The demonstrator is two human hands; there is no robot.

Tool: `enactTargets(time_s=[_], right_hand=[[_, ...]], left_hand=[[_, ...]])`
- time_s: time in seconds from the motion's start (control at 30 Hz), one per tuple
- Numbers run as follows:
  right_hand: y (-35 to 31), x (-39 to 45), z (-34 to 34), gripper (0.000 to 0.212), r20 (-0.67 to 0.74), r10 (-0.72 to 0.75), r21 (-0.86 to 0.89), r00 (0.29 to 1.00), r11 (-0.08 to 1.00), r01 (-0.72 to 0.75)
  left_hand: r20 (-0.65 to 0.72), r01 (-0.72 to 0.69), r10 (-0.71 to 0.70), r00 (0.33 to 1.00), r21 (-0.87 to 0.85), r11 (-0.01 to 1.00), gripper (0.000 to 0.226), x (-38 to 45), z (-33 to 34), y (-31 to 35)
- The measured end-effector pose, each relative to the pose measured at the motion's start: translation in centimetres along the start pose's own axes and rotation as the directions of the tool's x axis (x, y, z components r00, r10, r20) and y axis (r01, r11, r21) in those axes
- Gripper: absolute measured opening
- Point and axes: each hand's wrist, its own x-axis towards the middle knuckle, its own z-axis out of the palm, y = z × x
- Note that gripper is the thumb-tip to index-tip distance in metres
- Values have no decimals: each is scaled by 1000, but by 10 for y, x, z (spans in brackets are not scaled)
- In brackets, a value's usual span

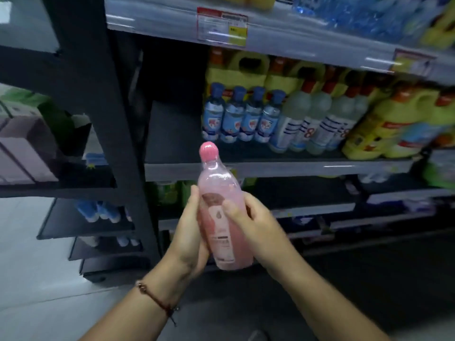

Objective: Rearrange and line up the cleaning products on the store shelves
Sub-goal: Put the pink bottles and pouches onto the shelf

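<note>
You have the pink bottle upright in front of the middle shelf, left hand and right hand both wrapped round its body; it looks full, fairly heavy, smooth and likely slippery, so grip low.

The light is dim and cool. White glare lies on the shelf edges. Motion blur softens everything, and the wide lens bends the edges.
</note>
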Motion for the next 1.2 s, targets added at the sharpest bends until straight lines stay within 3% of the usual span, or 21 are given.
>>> enactTargets(time_s=[0.1,0.2,0.3,0.37,0.47,0.53,0.57,0.67,0.73,0.83,0.97,1.1,1.2], right_hand=[[30,-25,-6,43,-48,-3,-60,999,998,0],[43,-44,-29,50,-99,18,-17,995,1000,-20],[53,-64,-72,34,-187,77,106,979,993,-58],[66,-76,-106,28,-255,175,245,951,963,-111],[89,-96,-157,40,-287,358,614,889,781,-116],[107,-112,-194,48,-254,443,820,860,570,-51],[118,-121,-214,56,-229,460,893,858,451,-3],[144,-152,-268,64,-219,514,965,829,238,107],[158,-175,-302,59,-251,522,964,815,212,161],[179,-200,-344,59,-284,543,959,790,174,225],[195,-236,-401,61,-353,501,934,790,145,325],[202,-257,-447,61,-473,473,880,744,295,372],[215,-263,-475,35,-576,453,797,681,497,343]], left_hand=[[-11,195,-195,981,-32,980,69,3,8,-22],[-18,269,-269,963,37,962,70,7,31,-46],[60,254,-273,960,220,942,59,7,72,-66],[131,142,-229,965,474,869,42,4,106,-80],[325,-155,-163,931,760,631,28,-4,162,-111],[444,-298,-196,874,810,504,42,-13,202,-137],[486,-389,-203,850,840,379,47,-16,219,-154],[660,-710,-271,701,684,-170,72,-28,269,-201],[733,-802,-326,596,535,-265,75,-36,304,-230],[829,-891,-333,449,385,-242,73,-41,352,-263],[819,-914,-406,406,373,-162,74,-37,399,-301],[810,-852,-426,404,503,147,69,-14,428,-336],[748,-658,-471,468,651,378,70,9,444,-366]])
